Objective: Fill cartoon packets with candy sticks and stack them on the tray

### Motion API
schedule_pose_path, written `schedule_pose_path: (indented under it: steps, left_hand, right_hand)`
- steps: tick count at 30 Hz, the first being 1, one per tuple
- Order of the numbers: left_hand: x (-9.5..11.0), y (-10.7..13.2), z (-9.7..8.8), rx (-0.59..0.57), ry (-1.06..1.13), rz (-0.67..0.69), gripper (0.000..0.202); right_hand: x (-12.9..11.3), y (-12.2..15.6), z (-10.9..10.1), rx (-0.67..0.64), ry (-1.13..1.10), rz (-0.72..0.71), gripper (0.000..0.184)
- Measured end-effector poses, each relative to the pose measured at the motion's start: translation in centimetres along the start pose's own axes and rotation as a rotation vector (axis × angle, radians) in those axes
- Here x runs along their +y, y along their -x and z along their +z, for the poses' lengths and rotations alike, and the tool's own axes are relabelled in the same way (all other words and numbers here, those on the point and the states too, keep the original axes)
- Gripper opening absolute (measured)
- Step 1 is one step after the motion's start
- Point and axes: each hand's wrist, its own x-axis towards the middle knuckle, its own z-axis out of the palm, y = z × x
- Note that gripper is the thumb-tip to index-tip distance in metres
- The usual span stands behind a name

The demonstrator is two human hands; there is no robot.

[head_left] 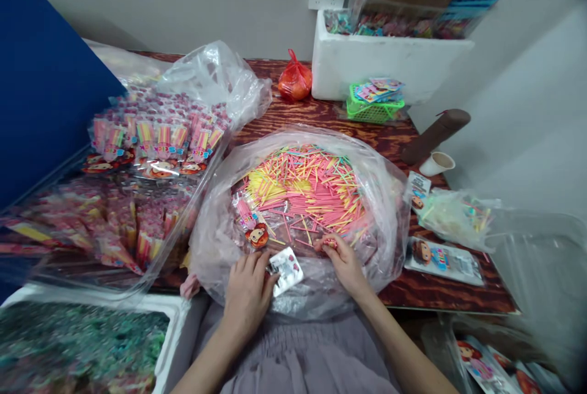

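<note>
A large clear plastic bag (385,198) lies rolled open in front of me, with a heap of thin pink, yellow and green sticks (321,189) inside. My left hand (250,284) is closed on the edge of a small white printed packet (288,268) at the bag's near side. My right hand (346,262) pinches a small bundle of pink sticks (328,243), seen end-on, just right of the packet. A filled packet with a cartoon head (255,235) lies in the bag beyond my left hand. A few loose sticks are scattered between that packet and the heap.
Filled packets (160,143) are piled in a clear bin at left, above a white foam box (177,320). Behind stand a red bag (295,79), a green basket (373,109) and another foam box (389,63). A brown bottle (435,136), paper cup (438,163) and packet stack (444,260) are at right.
</note>
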Motion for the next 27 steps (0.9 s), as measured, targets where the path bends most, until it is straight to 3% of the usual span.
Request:
schedule_pose_path:
  steps: [3, 8, 12, 20, 27]
  left_hand:
    - [-0.3, 0.2, 0.7, 0.0, -0.043, -0.025, 0.036]
    - [-0.1, -0.8, 0.5, 0.018, 0.041, -0.077, 0.012]
    - [-0.2, -0.7, 0.7, 0.061, 0.131, -0.038, 0.018]
    - [-1.0, -0.6, 1.8, 0.104, 0.091, 0.038, 0.027]
    - [0.0, -0.2, 0.0, 0.178, 0.285, 0.027, 0.031]
  right_hand:
    - [-0.1, -0.1, 0.1, 0.012, -0.006, -0.006, 0.011]
    - [-0.5, 0.0, 0.2, 0.019, 0.009, -0.018, 0.012]
    - [-0.5, 0.0, 0.3, 0.031, 0.026, -0.016, 0.012]
    - [0.1, 0.0, 0.5, 0.035, 0.039, -0.037, 0.013]
    - [0.1, 0.0, 0.7, 0.05, 0.079, -0.059, 0.016]
